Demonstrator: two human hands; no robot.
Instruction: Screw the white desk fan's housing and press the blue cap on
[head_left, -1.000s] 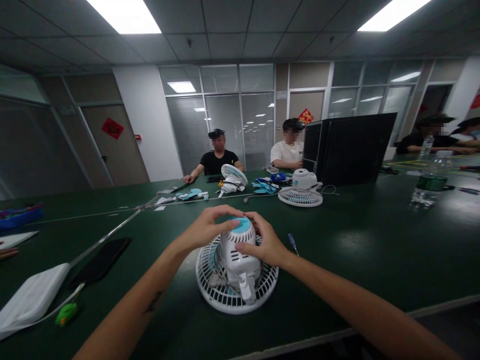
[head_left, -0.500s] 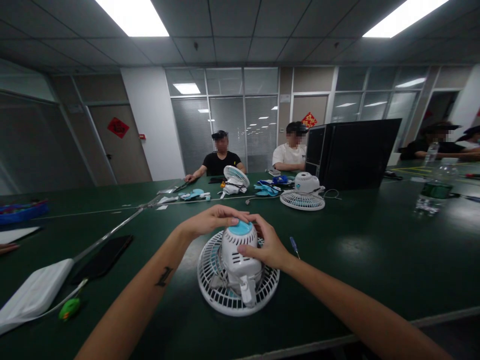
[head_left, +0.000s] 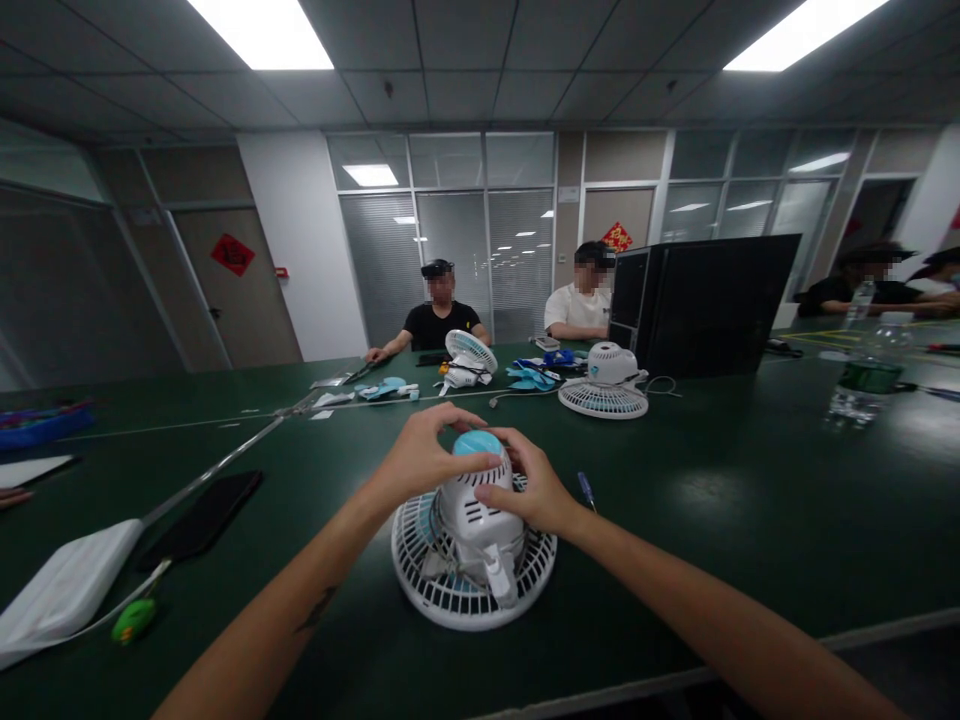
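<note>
A white electric fan (head_left: 480, 535) lies face down on the green table, its round grille flat on the surface and its motor housing pointing up. A light blue round cap (head_left: 474, 442) tops the housing. My left hand (head_left: 427, 450) curves around this cap, thumb across its front edge and fingers reaching behind, where the tips are partly hidden. My right hand (head_left: 536, 485) wraps the right side of the housing, with its thumb on the front near the vent slots. A screwdriver (head_left: 586, 488) with a blue handle lies just right of the fan.
Further back are a second face-down fan (head_left: 604, 385), another tilted fan (head_left: 469, 358) and blue fan parts (head_left: 532, 375). A black computer case (head_left: 709, 305) stands behind right, near a water bottle (head_left: 870, 370). At left lie a black phone (head_left: 202, 520) and a white box-like device (head_left: 71, 580).
My left hand has shifted from lying over the top of the blue cap to curling around it, thumb now at the front. The right hand keeps its hold on the housing.
</note>
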